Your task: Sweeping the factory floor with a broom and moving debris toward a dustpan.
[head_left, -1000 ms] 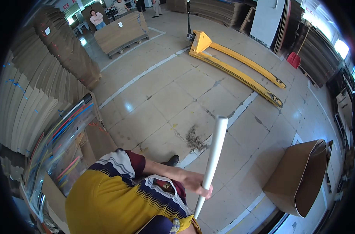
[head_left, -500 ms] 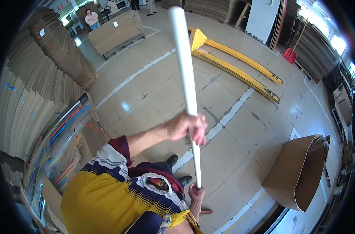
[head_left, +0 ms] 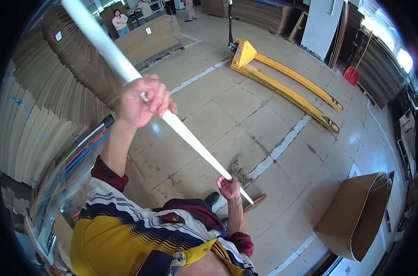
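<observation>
A broom with a long white handle (head_left: 195, 145) slants from the upper left down to the floor at my right. High on the handle, my left hand (head_left: 147, 102) is wrapped round it. Lower down, near the bottom end, my right hand (head_left: 229, 187) grips the same handle. The broom's narrow reddish head (head_left: 255, 203) rests on the tiles just beyond my right hand. Beside it lies a scatter of dark dust and debris (head_left: 238, 171), in front of my feet.
A yellow pallet jack (head_left: 282, 87) stands ahead. To the right is an open cardboard box (head_left: 351, 216). Stacked cardboard sheets (head_left: 43, 106) and a bin of coloured strips (head_left: 71, 170) line the left. A red dustpan (head_left: 351, 76) leans far right; people stand at the back.
The broom's handle has swung from near upright to leaning left. My left hand has moved up and left, my right hand forward, and the broom head and dust have come into view.
</observation>
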`<state>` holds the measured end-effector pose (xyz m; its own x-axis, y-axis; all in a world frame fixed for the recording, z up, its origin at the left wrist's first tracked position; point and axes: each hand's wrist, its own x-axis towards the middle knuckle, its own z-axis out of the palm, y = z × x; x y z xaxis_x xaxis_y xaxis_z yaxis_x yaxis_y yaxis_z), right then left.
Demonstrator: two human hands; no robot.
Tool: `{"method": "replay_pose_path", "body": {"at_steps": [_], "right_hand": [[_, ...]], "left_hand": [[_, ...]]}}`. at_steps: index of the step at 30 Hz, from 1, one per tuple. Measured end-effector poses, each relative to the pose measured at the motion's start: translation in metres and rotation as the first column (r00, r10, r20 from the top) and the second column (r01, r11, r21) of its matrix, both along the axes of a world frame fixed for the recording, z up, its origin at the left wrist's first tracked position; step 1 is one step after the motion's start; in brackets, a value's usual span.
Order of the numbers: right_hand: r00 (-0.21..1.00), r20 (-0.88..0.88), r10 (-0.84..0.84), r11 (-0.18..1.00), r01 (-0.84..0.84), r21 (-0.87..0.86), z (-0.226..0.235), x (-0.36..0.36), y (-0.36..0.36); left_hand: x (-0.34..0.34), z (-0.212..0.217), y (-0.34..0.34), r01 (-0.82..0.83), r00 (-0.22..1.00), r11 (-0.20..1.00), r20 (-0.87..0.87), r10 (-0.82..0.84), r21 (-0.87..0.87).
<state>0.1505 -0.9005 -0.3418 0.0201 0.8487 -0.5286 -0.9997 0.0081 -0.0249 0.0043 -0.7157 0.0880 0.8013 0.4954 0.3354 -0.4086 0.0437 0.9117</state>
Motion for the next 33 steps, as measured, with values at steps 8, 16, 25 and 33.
{"method": "replay_pose_path", "body": {"at_steps": [8,16,25,33], "right_hand": [[0.99,0.129,-0.049,0.998,0.054,-0.037,0.061,-0.006,-0.012],[0.954,0.118,-0.275,0.91,0.298,-0.288,0.031,-0.012,-0.146],[0.583,0.166,-0.795,0.412,0.721,-0.558,-0.061,-0.092,-0.407],[0.779,0.59,-0.212,0.353,0.624,-0.697,-0.113,-0.164,-0.503]], "left_hand": [[-0.034,0.032,0.005,-0.21,0.969,0.96,0.167,0.18,0.184],[0.021,-0.06,-0.004,-0.267,0.963,0.957,-0.057,0.262,-0.113],[0.125,-0.199,-0.176,0.352,0.696,0.882,-0.543,-0.47,-0.312],[0.087,-0.231,-0.307,0.856,0.267,0.488,-0.659,-0.703,-0.173]]}}
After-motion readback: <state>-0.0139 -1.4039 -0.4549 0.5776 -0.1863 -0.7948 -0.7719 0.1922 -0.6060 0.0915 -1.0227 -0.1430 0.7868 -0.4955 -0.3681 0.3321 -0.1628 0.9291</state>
